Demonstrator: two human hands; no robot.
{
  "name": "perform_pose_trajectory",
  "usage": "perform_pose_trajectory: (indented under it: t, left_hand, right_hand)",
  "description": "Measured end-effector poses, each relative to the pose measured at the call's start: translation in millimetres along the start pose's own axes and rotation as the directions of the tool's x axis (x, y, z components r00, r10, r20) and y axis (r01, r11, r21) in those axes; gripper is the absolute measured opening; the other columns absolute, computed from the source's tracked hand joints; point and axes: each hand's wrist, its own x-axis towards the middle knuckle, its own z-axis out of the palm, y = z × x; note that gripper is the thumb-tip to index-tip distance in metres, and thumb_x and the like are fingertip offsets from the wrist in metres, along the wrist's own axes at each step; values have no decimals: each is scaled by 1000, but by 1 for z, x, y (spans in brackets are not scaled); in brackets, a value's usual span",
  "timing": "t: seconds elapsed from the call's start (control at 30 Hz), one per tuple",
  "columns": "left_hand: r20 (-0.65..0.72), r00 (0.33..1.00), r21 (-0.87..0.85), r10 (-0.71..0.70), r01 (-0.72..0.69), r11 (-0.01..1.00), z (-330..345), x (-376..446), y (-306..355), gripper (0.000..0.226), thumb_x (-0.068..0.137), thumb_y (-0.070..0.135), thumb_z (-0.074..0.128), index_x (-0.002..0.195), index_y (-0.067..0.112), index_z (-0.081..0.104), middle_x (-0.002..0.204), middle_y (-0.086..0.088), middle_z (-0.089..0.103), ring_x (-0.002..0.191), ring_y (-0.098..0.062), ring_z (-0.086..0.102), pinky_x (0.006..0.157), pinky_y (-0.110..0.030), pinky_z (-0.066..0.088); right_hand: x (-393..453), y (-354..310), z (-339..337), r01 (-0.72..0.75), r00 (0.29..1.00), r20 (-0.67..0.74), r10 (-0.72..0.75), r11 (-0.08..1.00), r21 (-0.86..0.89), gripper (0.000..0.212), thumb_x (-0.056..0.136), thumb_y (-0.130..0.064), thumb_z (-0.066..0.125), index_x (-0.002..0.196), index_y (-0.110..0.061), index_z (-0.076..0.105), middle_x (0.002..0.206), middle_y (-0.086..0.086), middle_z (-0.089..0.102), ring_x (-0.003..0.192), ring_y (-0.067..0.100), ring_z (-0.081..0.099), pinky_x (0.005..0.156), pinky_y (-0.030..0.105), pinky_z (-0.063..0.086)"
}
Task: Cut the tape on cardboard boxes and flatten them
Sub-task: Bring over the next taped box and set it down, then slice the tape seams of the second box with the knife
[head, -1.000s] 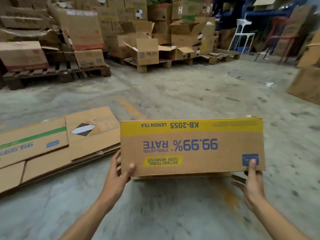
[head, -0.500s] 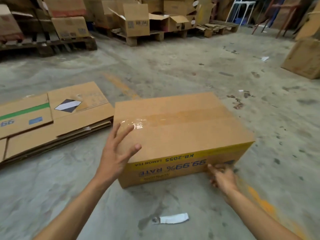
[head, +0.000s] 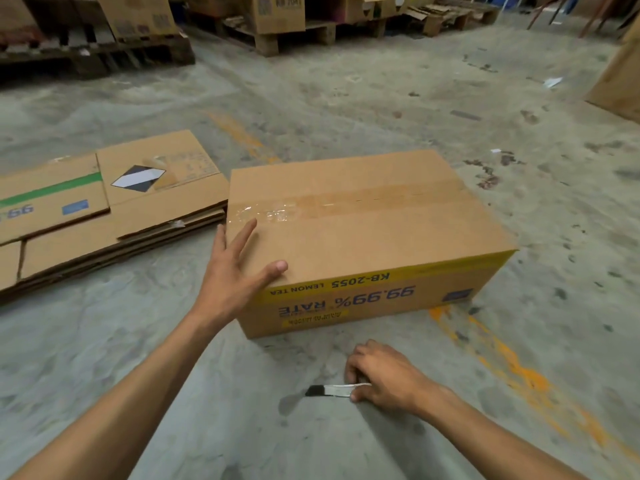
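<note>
From your head camera, the brown cardboard box with the yellow band and blue print (head: 363,237) sits closed on the grey concrete floor (head: 346,98) right in front of you, its printed side facing you upside down. A strip of clear packing tape (head: 311,206) runs along the seam across its top, wrinkled at the left end. Your left hand (head: 235,271) lies spread on the box's near left corner, fingers straight along the top and the left edge, thumb resting by the front edge. Your right hand (head: 384,375) is down at the floor just in front of the box, its fingers curled around one end of a small cutter with a pale body and a dark tip (head: 329,390); the tip points left. Just beside the box on the left lies a stack of flattened brown cardboard sheets (head: 104,216), touching or nearly touching its left side. Wooden pallets loaded with more boxes (head: 277,26) stand well apart at the far end of the floor.
</note>
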Motion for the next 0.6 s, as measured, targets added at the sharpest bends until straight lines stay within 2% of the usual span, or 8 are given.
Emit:
perform_pose_trajectory:
  t: [0.1,0.2,0.3,0.37,0.43,0.5,0.57,0.6]
  left_hand:
    - [-3,1000,-74,-12,12,997,-5,10,-9,89,76,69,57,153,41,23,164,6,10,150,-9,7,121,-40,13]
    - [-22,998,-233,-56,50,971,-14,27,-13,81,84,73,48,153,40,22,159,14,24,145,-7,24,120,-42,21]
    - [-12,999,-170,-46,43,984,1,22,-12,70,95,62,35,156,31,18,158,13,23,145,-7,20,119,-30,14]
    - [-82,995,-85,-49,42,995,18,9,-9,71,95,66,29,155,31,19,147,2,32,138,-13,29,115,-30,18]
    - [-168,985,-31,-34,29,999,30,-5,-5,64,94,67,29,149,35,31,124,1,39,119,-15,40,105,-31,30]
    - [-272,962,34,-38,50,998,29,-5,2,49,95,64,34,128,34,54,109,2,45,108,-18,49,88,-33,37]
    - [-314,949,152,12,38,988,22,10,8,36,93,59,44,105,29,60,105,0,47,108,-22,47,82,-33,36]
    - [-295,954,199,43,18,980,19,22,10,33,92,57,48,103,28,60,109,-3,46,112,-24,43,85,-34,35]
  right_hand:
    - [-10,-6,-15,38,993,-115,-4,955,295,15,92,-34,56,88,-31,42,81,-12,62,79,16,56,67,35,41]
    - [-15,-25,-45,187,926,-375,35,823,536,12,99,-29,46,92,-29,36,78,-1,62,66,18,54,64,40,44]
    - [-7,-50,-75,348,755,-650,81,792,503,12,98,-26,46,93,-33,38,74,3,53,64,21,51,57,35,41]
    - [4,-60,-87,364,675,-723,150,784,503,14,97,-23,46,93,-33,38,73,0,49,61,14,46,55,24,36]
    - [12,-59,-92,294,669,-710,219,800,524,13,99,-24,44,95,-35,37,77,-6,46,66,10,43,61,21,33]
    - [16,-53,-93,163,668,-697,261,862,479,13,100,-26,43,95,-35,36,82,-8,46,78,14,45,68,29,34]
    - [16,-46,-92,85,646,-707,288,893,441,10,100,-25,42,96,-31,35,83,-7,46,80,20,46,70,35,35]
    - [16,-44,-92,78,640,-705,306,887,456,8,100,-25,41,97,-30,35,80,-7,46,78,21,46,69,36,34]
